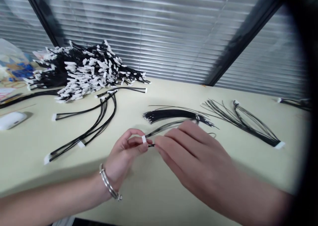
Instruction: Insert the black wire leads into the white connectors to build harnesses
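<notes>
Between thumb and fingers, my left hand (128,146) pinches a small white connector (144,139). Thin black wires (164,127) run from that connector to the right, behind my other hand. My right hand (191,146) is closed on a short black wire (151,145), whose tip is at the connector's near side. Whether the tip sits inside the connector cannot be made out. Just beyond my hands lies a bundle of loose black wires (171,114) with bare metal ends at its left.
A large heap of black cables with white connectors (86,70) stands at the back left. Finished-looking wire harnesses (91,130) lie at left, another fanned harness (258,133) at right. A white rounded case (12,120) sits at far left. Window blinds (149,30) border the table's back.
</notes>
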`<state>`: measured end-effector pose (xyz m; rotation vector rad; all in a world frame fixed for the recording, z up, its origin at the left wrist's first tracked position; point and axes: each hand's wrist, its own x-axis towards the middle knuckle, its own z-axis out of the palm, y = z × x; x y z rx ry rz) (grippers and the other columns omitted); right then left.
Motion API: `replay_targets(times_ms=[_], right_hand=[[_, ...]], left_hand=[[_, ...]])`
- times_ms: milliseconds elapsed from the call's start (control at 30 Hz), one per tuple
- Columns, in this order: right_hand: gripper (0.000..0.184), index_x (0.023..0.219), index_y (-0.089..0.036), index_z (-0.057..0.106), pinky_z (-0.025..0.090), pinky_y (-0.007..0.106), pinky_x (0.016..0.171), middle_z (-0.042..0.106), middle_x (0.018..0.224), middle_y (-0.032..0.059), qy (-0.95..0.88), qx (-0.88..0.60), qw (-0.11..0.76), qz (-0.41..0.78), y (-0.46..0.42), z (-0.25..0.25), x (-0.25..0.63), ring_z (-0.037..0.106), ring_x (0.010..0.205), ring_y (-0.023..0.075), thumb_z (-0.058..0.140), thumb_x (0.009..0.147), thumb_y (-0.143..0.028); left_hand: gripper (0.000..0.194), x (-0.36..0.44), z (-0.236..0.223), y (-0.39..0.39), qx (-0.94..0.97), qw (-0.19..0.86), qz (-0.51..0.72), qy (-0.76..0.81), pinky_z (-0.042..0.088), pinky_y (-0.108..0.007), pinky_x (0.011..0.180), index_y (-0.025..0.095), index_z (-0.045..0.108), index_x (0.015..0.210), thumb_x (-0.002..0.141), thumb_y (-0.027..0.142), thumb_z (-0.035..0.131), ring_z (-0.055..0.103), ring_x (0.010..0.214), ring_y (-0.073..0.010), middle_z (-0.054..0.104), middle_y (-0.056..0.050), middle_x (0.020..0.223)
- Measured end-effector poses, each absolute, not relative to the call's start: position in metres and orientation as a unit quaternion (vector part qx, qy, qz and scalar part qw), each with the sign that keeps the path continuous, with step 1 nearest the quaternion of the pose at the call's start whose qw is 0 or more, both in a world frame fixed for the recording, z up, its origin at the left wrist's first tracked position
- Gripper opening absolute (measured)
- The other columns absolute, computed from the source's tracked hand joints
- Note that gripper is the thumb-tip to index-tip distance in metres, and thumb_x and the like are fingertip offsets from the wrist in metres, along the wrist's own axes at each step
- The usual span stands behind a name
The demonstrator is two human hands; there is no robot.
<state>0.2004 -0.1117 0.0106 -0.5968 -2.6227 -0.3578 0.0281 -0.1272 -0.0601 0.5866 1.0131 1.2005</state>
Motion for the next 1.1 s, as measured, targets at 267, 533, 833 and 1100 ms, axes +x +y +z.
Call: replay_targets(times_ms=[267,533,833,1100], right_hand=[[0.010,0.096,-0.019,0.052,0.039,0.027,0.066,0.062,0.085,-0.0024,-0.922,-0.299,0.238,0.065,-0.099,-0.038,0.206,0.053,0.075,0.0125,0.045,0.089,-0.015],[0.009,0.085,-0.022,0.056,0.037,0.020,0.056,0.059,0.070,-0.0078,-0.891,-0.343,0.246,0.166,-0.105,-0.025,0.211,0.051,0.060,0.0065,0.053,0.083,-0.014],[0.009,0.083,-0.021,0.055,0.036,0.019,0.053,0.058,0.066,-0.0076,-0.906,-0.301,0.268,0.131,-0.115,-0.011,0.214,0.049,0.055,0.0046,0.050,0.085,-0.014],[0.012,0.089,-0.019,0.058,0.039,0.026,0.055,0.062,0.070,-0.0019,-0.932,-0.264,0.245,0.047,-0.118,-0.016,0.218,0.054,0.059,0.0100,0.049,0.086,-0.013]], left_hand=[[0.020,0.026,-0.066,-0.130,0.281,0.672,0.490,0.478,0.048,-0.025,0.078,0.019,0.063,0.085,0.068,0.017,0.073,0.056,0.087,-0.0142,0.061,-0.002,0.089],[0.017,0.021,-0.065,-0.131,0.281,0.749,0.444,0.404,0.049,-0.018,0.063,0.019,0.065,0.083,0.068,0.014,0.072,0.057,0.069,-0.0096,0.062,0.000,0.077],[0.016,0.021,-0.063,-0.140,0.296,0.800,0.432,0.292,0.051,-0.018,0.060,0.017,0.061,0.085,0.072,0.011,0.069,0.059,0.067,-0.0092,0.063,0.000,0.074],[0.016,0.020,-0.063,-0.142,0.294,0.795,0.440,0.296,0.052,-0.020,0.060,0.018,0.062,0.081,0.070,0.009,0.070,0.061,0.066,-0.0104,0.065,-0.001,0.076]])
